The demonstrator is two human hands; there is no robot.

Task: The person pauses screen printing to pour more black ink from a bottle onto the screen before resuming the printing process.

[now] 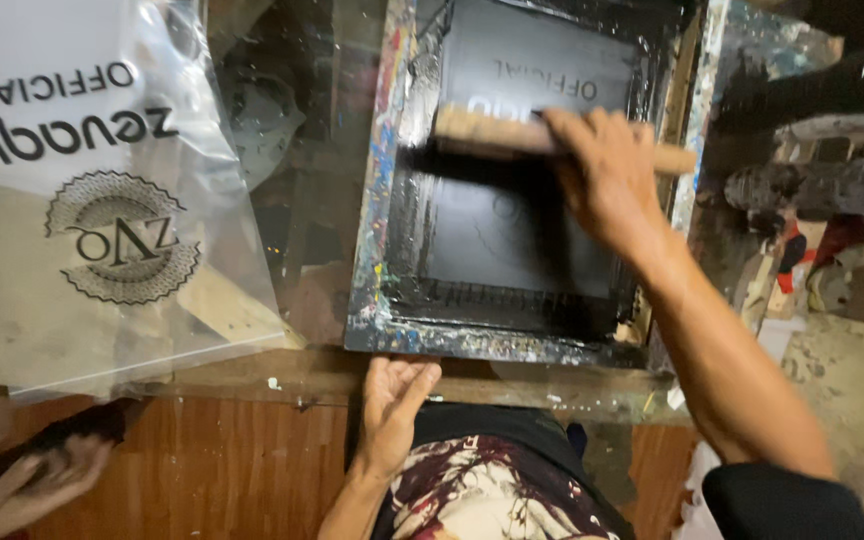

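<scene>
While I watch through the head camera, I log the items as follows. Right hand (pixel 607 180): closed over the wooden handle of a squeegee (pixel 512 135), fingers wrapped across its top, forearm running off toward five o'clock. Squeegee: pale wood, lying crosswise on the black inked mesh in the upper half of the screen frame (pixel 377 230), its far end poking out past the hand at three o'clock. Screen frame: rectangular, its rim speckled with blue, red and yellow paint, the inside coated in glossy black ink with faint reversed lettering at twelve o'clock. Left hand (pixel 392 400): fingers loosely curled, pressed against the wooden table edge (pixel 282 375) just below the frame's near rim at six o'clock; it grips nothing that I can make out. Clear plastic bag (pixel 152 250): at nine o'clock of the frame, well apart from both hands, printed with black lettering and a round ornamental emblem, lying partly over a wooden strip. Another person's hand (pixel 32 480): at the lower left corner, about eight o'clock, touching a dark object that is too blurred to name. Ink-smeared black tubes (pixel 822 185): at three o'clock, beyond the frame's right rim.
</scene>
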